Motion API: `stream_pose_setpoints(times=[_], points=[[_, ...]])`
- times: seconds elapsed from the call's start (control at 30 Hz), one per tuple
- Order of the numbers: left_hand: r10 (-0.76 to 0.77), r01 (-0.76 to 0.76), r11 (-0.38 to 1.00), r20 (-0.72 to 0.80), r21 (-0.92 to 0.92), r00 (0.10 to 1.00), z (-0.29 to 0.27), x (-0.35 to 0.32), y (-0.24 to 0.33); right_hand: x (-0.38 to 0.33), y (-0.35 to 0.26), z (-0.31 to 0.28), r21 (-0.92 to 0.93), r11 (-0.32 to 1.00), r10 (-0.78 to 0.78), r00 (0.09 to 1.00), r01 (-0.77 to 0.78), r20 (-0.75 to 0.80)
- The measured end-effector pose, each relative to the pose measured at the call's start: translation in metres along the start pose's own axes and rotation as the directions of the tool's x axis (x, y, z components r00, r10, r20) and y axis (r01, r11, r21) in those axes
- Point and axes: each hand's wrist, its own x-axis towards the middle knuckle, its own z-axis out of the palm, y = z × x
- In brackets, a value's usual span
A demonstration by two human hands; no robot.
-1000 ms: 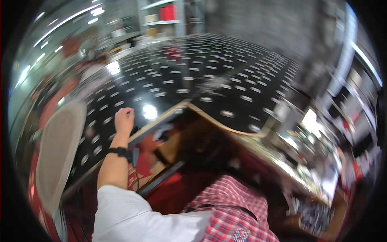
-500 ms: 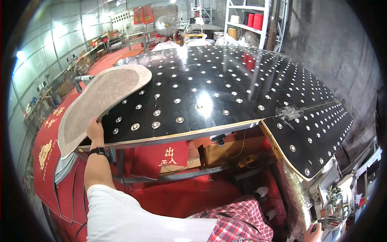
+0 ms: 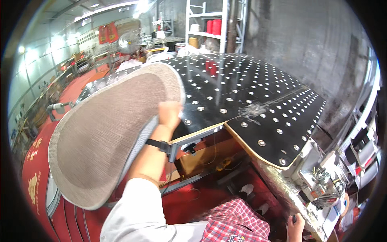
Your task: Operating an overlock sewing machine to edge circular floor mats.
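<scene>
A rounded brown floor mat (image 3: 109, 121) with a paler border fills the left of the head view. My left hand (image 3: 169, 114) grips its right edge, fingers closed over the rim, a dark watch on the wrist. The mat lies tilted over the left end of a black table (image 3: 209, 117) studded with metal balls, and its near part hangs past the table edge. At the lower right, my right hand (image 3: 296, 226) is closed around a small dark object, mostly hidden by the fingers, beside a sewing machine (image 3: 316, 179).
Red printed mats (image 3: 36, 173) are stacked at the left below the brown one. A grey tool with a handle (image 3: 60, 108) sits behind the mat. Red thread cones (image 3: 215, 27) stand on a white shelf at the back. A grey wall (image 3: 298, 44) borders the right.
My left hand has pulled the mat rightward and nearer, so more of its face shows. The view has turned right. My right hand has come further into view.
</scene>
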Motion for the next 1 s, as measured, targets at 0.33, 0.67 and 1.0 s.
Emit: stream_pose_setpoints(times=[0.33,0.67,1.0], points=[[0.737,-0.753,0.05,-0.484,-0.656,0.471,-0.088,-0.063,0.296,-0.026,0.037,0.017,0.093,0.987,0.142,0.98,-0.13,-0.138],[0.646,-0.642,0.458,-0.267,-0.615,0.715,-0.146,-0.086,0.093,0.048,0.051,0.013,0.933,0.046,0.356,0.878,-0.358,0.32],[-0.577,0.505,0.755,-0.06,-0.418,0.814,-0.107,-0.197,-0.067,0.116,-0.015,0.06,0.909,-0.349,0.393,0.845,-0.227,0.362]])
